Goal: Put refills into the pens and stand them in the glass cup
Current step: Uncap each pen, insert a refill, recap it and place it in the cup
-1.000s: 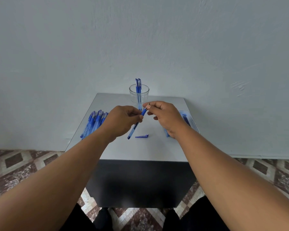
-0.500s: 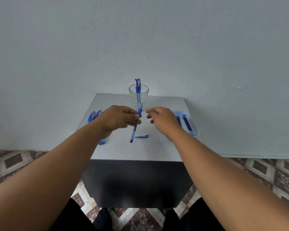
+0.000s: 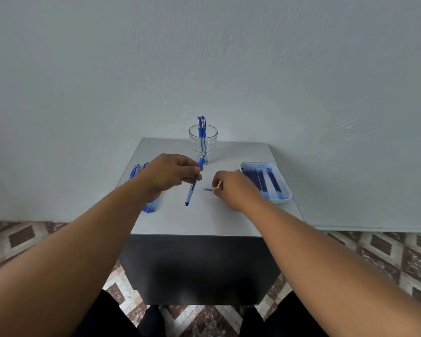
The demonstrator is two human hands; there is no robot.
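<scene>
1. A plain grey wall filled the upper part of the view, with a patterned tile floor at its foot
2. A small table with a pale grey top and a dark front stood against the wall, between the person's two bare forearms
3. The left hand was held above the middle of the table, its fingers and thumb curled round a blue pen; the pen was tilted, its metal tip pointing up toward the cup and its rear end hanging down just above the tabletop
4. The right hand was low over the table, to the right of the pen, its fingertips pinching a small blue pen cap that lay on or just above the surface; which of the two I cannot tell
5. A white tray sat near the table's right edge, just beyond the right hand, with a row of dark blue refills lying side by side in it
6. A clear glass cup stood at the far middle of the table, holding two capped blue pens upright
7. A bundle of blue pens lay at the left edge, partly hidden behind the left wrist
</scene>
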